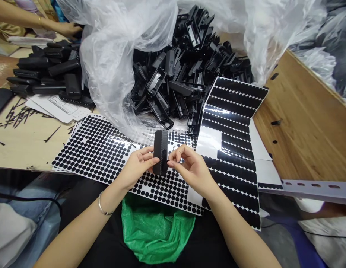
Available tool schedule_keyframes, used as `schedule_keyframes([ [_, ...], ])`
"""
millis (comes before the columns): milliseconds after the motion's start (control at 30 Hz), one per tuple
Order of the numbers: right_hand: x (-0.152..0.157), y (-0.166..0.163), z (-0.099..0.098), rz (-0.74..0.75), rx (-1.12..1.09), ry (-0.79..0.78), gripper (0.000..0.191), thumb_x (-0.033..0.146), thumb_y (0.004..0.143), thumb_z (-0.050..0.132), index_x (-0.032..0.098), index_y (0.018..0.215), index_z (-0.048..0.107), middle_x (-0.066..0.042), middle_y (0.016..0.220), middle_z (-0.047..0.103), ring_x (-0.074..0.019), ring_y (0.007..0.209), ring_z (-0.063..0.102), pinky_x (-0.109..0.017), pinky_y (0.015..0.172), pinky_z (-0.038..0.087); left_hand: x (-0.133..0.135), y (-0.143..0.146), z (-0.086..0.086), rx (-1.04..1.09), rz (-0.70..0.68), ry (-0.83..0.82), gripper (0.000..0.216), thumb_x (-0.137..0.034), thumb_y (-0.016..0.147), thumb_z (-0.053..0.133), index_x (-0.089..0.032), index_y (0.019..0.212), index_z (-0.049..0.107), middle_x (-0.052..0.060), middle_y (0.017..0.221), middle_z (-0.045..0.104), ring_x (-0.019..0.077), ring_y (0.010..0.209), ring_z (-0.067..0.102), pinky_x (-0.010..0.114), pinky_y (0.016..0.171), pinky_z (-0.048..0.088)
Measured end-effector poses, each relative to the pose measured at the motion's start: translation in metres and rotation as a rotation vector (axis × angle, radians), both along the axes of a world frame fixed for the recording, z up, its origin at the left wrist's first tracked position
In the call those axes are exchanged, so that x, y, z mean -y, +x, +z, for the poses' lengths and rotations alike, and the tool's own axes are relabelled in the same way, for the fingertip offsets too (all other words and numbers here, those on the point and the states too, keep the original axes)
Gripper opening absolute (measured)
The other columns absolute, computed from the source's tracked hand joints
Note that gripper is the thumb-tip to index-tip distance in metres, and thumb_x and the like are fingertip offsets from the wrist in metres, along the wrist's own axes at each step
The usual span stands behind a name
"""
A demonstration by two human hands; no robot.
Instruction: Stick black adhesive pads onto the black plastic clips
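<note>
My left hand point(139, 163) grips a black plastic casing point(161, 149) with a carbon-fibre-like texture, held upright between thumb and fingers. My right hand point(188, 163) is at the casing's right side, thumb and forefinger pinched together close to a dark patch on its edge; what they hold is too small to make out. Under both hands lies a white sheet of round black stickers point(100, 149). To the right, a second sheet with rows of black stickers point(231, 149) is curled up at its far end, with a few of its spots bare.
Beyond the sheets is a big heap of black plastic shells point(175, 78), framed by clear plastic bags point(108, 63). More black casings point(47, 70) are piled at the left, near another person's hand point(68, 29). A wooden board point(304, 123) rises on the right. A green bag point(158, 230) hangs below the table edge.
</note>
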State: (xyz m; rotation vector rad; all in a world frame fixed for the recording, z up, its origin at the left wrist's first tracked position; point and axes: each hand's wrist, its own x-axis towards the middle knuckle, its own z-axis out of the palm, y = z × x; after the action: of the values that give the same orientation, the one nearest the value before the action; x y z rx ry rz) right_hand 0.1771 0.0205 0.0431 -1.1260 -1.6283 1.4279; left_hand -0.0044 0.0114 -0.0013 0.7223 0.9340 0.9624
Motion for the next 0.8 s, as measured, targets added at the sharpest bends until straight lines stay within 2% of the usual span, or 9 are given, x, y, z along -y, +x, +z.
schedule_keyframes([
  [233,0.0012,-0.0018,-0.0033,-0.018,-0.014,0.03,0.024,0.019,0.087,0.061,0.023,0.074,0.041,0.0,0.08,0.055,-0.015,0.075,0.052,-0.029,0.066,0.049,0.0004,-0.0015,-0.0012,0.009,0.004,-0.002,0.052,-0.034,0.073,0.08,-0.013,0.118,0.066,0.01,0.089,0.078,0.018,0.07,0.073,0.022,0.057,0.057],
  [433,-0.0004,-0.0007,-0.0016,-0.028,-0.139,-0.016,0.025,0.016,0.087,0.059,0.023,0.074,0.039,0.001,0.08,0.053,-0.014,0.075,0.052,-0.029,0.067,0.051,-0.0005,-0.0018,0.0005,0.027,0.025,-0.018,0.05,-0.034,0.072,0.08,-0.012,0.115,0.065,0.01,0.087,0.078,0.0175,0.066,0.072,0.022,0.053,0.057],
  [600,-0.0002,-0.002,-0.0022,-0.02,-0.113,0.006,0.025,0.015,0.087,0.059,0.023,0.074,0.04,0.001,0.078,0.054,-0.014,0.074,0.051,-0.028,0.066,0.046,-0.0012,-0.0016,0.0007,0.034,0.033,-0.019,0.046,-0.032,0.072,0.081,-0.012,0.111,0.067,0.009,0.085,0.078,0.0157,0.064,0.071,0.02,0.053,0.057],
  [800,0.0012,-0.0022,-0.0036,-0.024,-0.059,0.026,0.025,0.015,0.086,0.059,0.023,0.073,0.04,0.0,0.079,0.054,-0.0146,0.074,0.051,-0.028,0.064,0.045,-0.001,-0.0016,0.001,0.031,0.029,-0.019,0.051,-0.033,0.071,0.082,-0.012,0.115,0.066,0.009,0.086,0.078,0.0167,0.065,0.072,0.021,0.052,0.058],
])
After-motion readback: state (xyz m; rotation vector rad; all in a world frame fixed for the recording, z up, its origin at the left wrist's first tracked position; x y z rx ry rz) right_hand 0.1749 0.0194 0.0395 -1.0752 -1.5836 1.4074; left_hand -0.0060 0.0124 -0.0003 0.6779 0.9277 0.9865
